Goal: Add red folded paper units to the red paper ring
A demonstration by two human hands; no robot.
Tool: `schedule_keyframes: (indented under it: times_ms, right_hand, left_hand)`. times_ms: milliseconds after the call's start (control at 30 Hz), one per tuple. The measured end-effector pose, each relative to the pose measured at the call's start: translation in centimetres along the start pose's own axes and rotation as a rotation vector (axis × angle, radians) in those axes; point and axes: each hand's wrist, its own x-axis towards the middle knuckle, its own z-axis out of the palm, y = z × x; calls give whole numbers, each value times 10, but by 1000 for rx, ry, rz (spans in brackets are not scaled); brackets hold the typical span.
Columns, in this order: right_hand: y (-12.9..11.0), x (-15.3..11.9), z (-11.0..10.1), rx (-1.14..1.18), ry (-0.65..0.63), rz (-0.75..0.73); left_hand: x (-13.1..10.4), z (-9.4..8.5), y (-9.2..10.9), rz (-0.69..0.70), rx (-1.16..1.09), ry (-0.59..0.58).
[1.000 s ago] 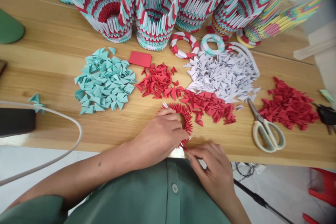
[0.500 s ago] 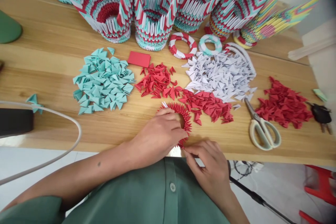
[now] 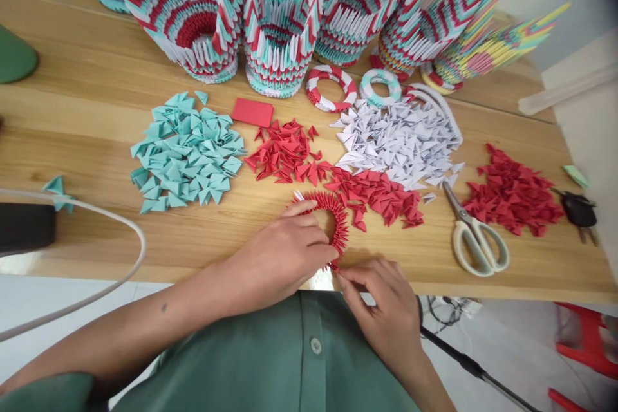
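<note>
Red folded-paper ring [image 3: 342, 225] lies at the bench's near edge, just in front of the person's shirt [image 3: 270, 354], with pale points at its far left. The left hand [image 3: 284, 254] grips its left side, fingers curled over it; the right hand [image 3: 386, 302] is narrow, thumb and forefinger pinching what looks like a small red piece [image 3: 337, 270] at the ring's near end. The work in hand appears to be fitting or adjusting that piece, which calls for a steady ring and light, aligned pressure. Beyond the ring, a red pile [image 3: 284, 151], a turquoise pile [image 3: 188, 154] and a white pile [image 3: 400, 141] of folded pieces lie loose on the bench [image 3: 193, 238], in no container. Behind them stand open-topped paper vessels [image 3: 277, 71]; whether they contain anything, I cannot tell. Scissors [image 3: 480, 248] rest on the right.
</note>
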Motion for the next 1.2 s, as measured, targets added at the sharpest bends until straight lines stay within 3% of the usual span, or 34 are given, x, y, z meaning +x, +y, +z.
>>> schedule_keyframes:
  times_ms: [500,600,867,1033,1200]
  right_hand:
    - [3,-1,1,13,63,10]
    - [0,-5,0,109,88,102]
    - [-10,-2,-7,438,96,565]
    - [-12,4,-9,551,77,577]
    - [-12,2,-7,519,57,547]
  left_hand:
    - [0,4,-6,-21,-121,85]
    - [1,2,-4,-35,-135,91]
    - [3,-4,0,-75,-230,108]
    - [2,-4,0,-86,-258,130]
    - [1,-6,-1,-104,-293,113]
